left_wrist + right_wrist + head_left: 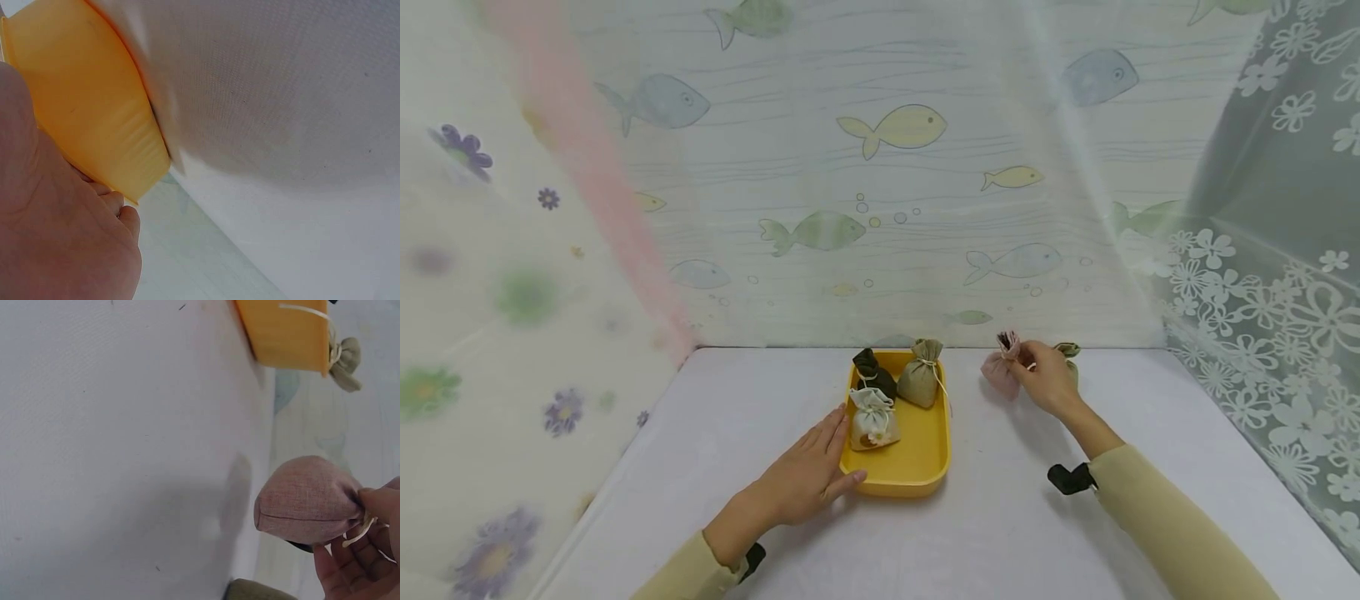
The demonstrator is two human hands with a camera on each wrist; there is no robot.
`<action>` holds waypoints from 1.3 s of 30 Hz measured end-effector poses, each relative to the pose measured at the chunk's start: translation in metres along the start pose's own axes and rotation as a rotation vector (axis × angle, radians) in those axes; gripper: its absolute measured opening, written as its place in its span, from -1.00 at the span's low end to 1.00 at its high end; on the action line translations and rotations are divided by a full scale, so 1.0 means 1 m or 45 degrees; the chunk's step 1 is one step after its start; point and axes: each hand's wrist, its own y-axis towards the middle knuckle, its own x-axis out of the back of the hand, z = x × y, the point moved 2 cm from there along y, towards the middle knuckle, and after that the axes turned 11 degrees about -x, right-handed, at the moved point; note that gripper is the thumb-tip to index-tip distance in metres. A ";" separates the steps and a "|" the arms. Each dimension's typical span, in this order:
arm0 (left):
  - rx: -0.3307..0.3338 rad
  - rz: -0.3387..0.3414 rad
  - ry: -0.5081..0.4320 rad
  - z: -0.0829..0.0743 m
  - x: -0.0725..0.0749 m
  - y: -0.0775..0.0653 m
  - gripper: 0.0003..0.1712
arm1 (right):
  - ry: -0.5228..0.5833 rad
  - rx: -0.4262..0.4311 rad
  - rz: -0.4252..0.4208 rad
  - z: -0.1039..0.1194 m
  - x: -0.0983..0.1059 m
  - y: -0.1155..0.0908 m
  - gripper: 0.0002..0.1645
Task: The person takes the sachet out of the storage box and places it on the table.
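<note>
My right hand (pixel 1049 380) pinches a pink drawstring pouch (pixel 1001 375) by its tied neck. In the right wrist view the pouch (pixel 306 501) hangs above the table, its shadow apart from it. My left hand (pixel 801 482) lies along the left side of a yellow tray (pixel 917 462), fingers straight and thumb at the near corner. Inside the tray are a black pouch (pixel 880 382) at the far left, an olive-tan pouch (pixel 919 383) at the far right and a white-and-tan pouch (pixel 874 427) nearer on the left.
A green pouch (pixel 1070 353) stands behind my right hand, partly hidden by it. The white tabletop (pixel 1000 517) ends at a fish-print curtain (pixel 880 192). Flowered curtains hang at the left (pixel 550 333) and right (pixel 1285 375).
</note>
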 end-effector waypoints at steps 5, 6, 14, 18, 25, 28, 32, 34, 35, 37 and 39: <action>0.008 0.012 0.004 -0.001 0.002 0.000 0.09 | -0.047 -0.045 -0.006 -0.010 -0.008 0.003 -0.69; 0.008 0.012 0.003 -0.001 0.002 0.000 0.09 | -0.051 -0.046 -0.005 -0.011 -0.009 0.003 -0.70; 0.005 0.009 0.005 -0.001 0.003 0.000 0.09 | -0.026 -0.016 0.005 -0.020 -0.017 0.004 -0.75; 0.005 0.003 0.005 -0.002 0.003 0.000 0.08 | -0.025 -0.016 -0.012 -0.020 -0.017 0.004 -0.74; 0.008 0.006 0.004 -0.001 0.002 0.000 0.08 | -0.012 -0.025 -0.015 -0.018 -0.011 -0.001 -0.64; 0.006 0.007 0.012 0.000 0.001 0.001 0.08 | 0.002 -0.010 -0.003 -0.015 -0.006 -0.005 -0.61; -0.005 -0.015 0.010 0.000 0.001 0.001 0.07 | 0.011 0.018 0.012 -0.009 0.002 -0.012 -0.58; -0.004 -0.019 0.004 0.000 0.001 0.000 0.08 | 0.009 0.032 0.015 -0.006 0.005 -0.016 -0.58; -0.005 -0.021 0.001 0.000 0.001 0.000 0.08 | 0.006 0.040 0.017 -0.005 0.007 -0.018 -0.57; -0.004 -0.015 0.003 0.000 0.001 0.000 0.08 | 0.007 0.055 0.019 -0.003 0.011 -0.021 -0.58; -0.004 -0.010 0.008 0.000 0.000 0.000 0.08 | 0.013 0.063 0.021 -0.001 0.013 -0.025 -0.58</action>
